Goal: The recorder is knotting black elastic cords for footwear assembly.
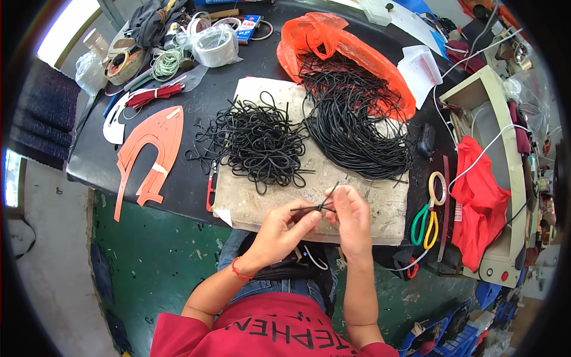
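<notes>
- Your left hand [284, 231] pinches a knotted black cord [320, 207] just below frame centre.
- Your right hand [353, 223] pinches it too.
- Above, a looped-cord pile [262, 143] covers part of the board [256, 208].
- Upper right of centre, a long-cord bundle [351, 140] spills from an orange plastic bag [303, 35].

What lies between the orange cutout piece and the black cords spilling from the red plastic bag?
In the head view: a tangled heap of looped black cords, plus some black tabletop beside the orange piece.
</notes>
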The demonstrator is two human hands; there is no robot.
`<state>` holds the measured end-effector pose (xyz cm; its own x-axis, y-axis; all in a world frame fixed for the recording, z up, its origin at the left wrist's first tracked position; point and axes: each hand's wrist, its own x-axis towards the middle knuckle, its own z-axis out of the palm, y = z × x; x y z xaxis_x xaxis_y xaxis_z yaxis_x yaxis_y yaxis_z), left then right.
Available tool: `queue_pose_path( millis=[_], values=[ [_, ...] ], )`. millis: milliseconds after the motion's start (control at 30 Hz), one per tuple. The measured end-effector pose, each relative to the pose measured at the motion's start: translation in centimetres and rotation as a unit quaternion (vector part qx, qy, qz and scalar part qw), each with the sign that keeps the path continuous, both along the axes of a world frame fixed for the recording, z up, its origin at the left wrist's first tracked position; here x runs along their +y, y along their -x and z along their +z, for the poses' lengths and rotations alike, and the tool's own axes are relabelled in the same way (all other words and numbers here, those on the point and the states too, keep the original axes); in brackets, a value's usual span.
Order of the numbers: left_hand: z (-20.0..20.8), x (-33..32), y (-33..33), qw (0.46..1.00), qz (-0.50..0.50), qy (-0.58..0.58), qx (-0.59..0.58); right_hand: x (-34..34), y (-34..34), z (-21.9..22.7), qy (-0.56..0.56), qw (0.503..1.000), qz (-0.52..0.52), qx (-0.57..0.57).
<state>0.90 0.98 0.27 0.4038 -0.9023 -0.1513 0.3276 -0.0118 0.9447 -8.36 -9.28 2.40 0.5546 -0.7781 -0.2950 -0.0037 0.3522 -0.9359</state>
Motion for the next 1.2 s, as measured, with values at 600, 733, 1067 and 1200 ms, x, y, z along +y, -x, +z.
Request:
queue_pose_path(
  millis=[600,733,1067,1200],
  values=[
    [0.3,0.3,-0.9,0.994,0.024,-0.027,0.101,0.7,1.4,-0.6,0.026,0.985,0.140,-0.094],
    [0.0,0.1,-0.4,0.996,0.068,-0.014,0.055,0.8,1.7,-0.8,-0.017,0.989,0.119,-0.090],
    [1.4,-0.4,-2.8,0.992,0.004,0.025,0.125,1.9,1.4,0.6,0.140,0.989,-0.040,-0.021],
    [2.3,0.2,-2.9,0.995,-0.050,-0.015,0.086,0.2,-0.2,1.0,0.107,0.985,0.123,-0.062]
  ],
)
